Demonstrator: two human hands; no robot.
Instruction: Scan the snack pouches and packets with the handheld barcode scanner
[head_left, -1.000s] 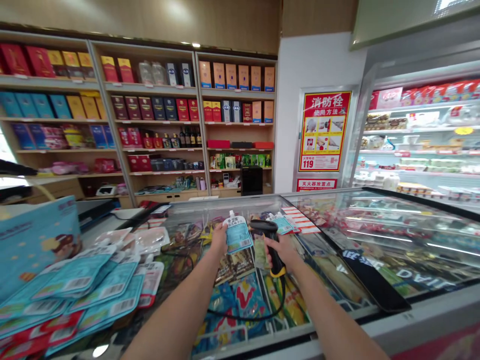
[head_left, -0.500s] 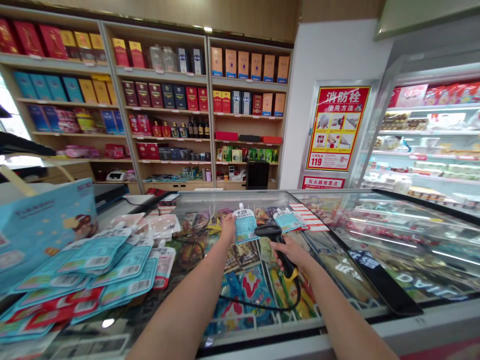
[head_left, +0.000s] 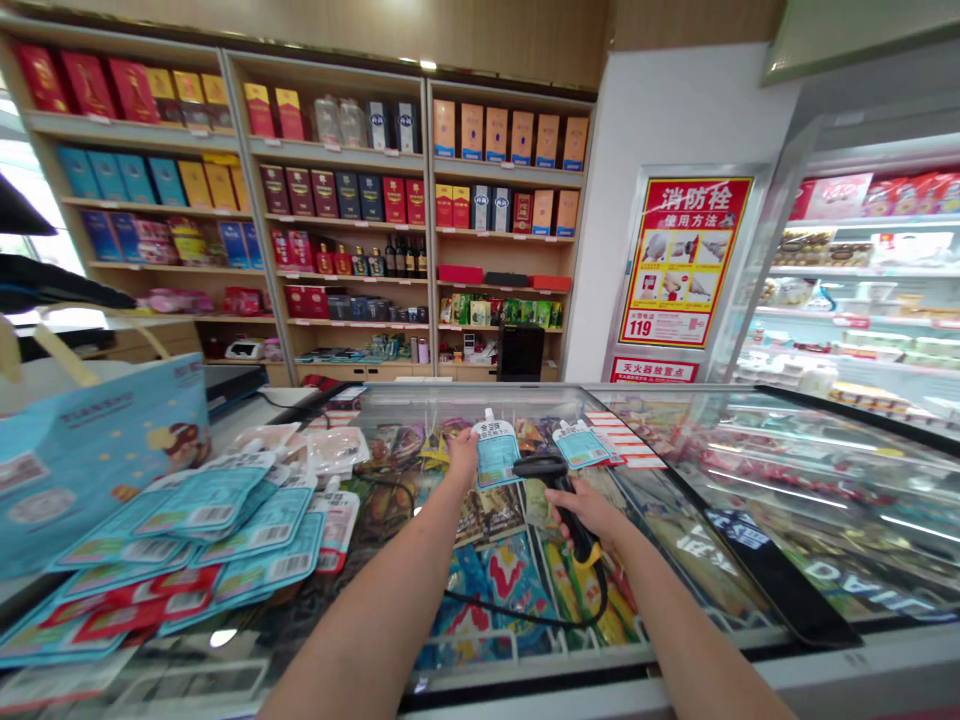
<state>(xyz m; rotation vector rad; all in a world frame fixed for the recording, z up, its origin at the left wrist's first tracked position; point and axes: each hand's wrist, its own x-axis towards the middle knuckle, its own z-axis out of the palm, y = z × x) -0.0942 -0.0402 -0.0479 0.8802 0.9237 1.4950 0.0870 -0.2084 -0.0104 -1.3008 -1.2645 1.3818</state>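
Observation:
My left hand (head_left: 464, 455) grips the left edge of a blue-and-white spouted drink pouch (head_left: 496, 456), held up above the freezer's glass top. In my right hand (head_left: 581, 512) is a black handheld barcode scanner (head_left: 541, 467), its head close to the pouch's lower right side. The scanner's black cord (head_left: 525, 617) loops below over the glass. More blue pouches (head_left: 581, 444) lie flat on the glass beyond the scanner. To the left rests a pile of blue pouches (head_left: 255, 530), with red ones among them.
A light-blue paper bag (head_left: 105, 450) stands left, beside the pile. Packaged frozen goods show through the glass of the chest freezer (head_left: 720, 655). A long black panel (head_left: 784, 580) lies at right. Shelves of boxes and bottles (head_left: 337, 205) line the back; a refrigerated display (head_left: 862, 270) stands at far right.
The whole view has shifted slightly, so things appear a little further right and lower. Both hands keep their hold on the pouch and the scanner, with little change between them.

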